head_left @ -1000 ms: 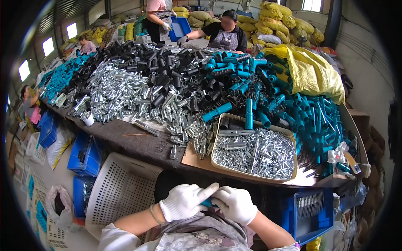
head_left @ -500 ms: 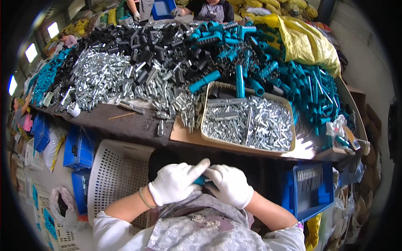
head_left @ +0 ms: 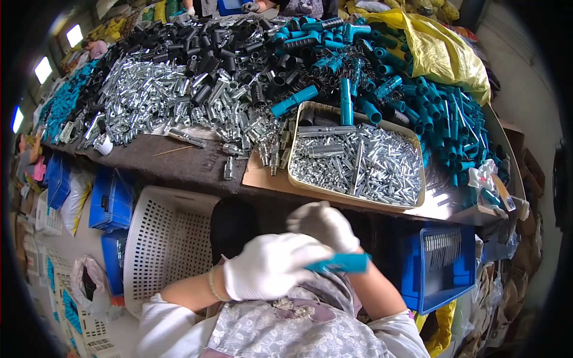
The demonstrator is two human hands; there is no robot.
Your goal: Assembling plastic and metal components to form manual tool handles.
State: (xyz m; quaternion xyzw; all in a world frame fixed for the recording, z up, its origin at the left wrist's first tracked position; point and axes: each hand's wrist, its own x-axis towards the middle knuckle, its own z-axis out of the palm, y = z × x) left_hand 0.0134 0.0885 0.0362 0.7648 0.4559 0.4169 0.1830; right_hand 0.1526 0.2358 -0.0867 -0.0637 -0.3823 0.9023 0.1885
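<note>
A teal plastic tube [head_left: 343,263] lies sideways in my white-gloved left hand [head_left: 274,265], whose fingers are wrapped round its left end, above my patterned apron. Just beyond it, my gloved right hand [head_left: 325,225] is raised near the table edge, apart from the tube. Its fingers are blurred and partly turned away; whether they hold anything is hidden. Closest ahead on the table stands a cream tray [head_left: 358,199] with small shiny metal pins [head_left: 388,164] and a few longer metal rods. Several teal tubes [head_left: 346,101] lie behind the tray.
Heaps of metal sleeves [head_left: 140,89], black tubes [head_left: 209,62] and teal parts cover the table. A yellow sack [head_left: 447,53] lies at the back right. Below the table are a white perforated basket [head_left: 170,238] at left and a blue crate [head_left: 444,292] at right. Co-workers stand opposite.
My hands have come apart: the right has moved forward, while the left has turned rightward with the teal tube, which now shows far more. The view has shifted slightly.
</note>
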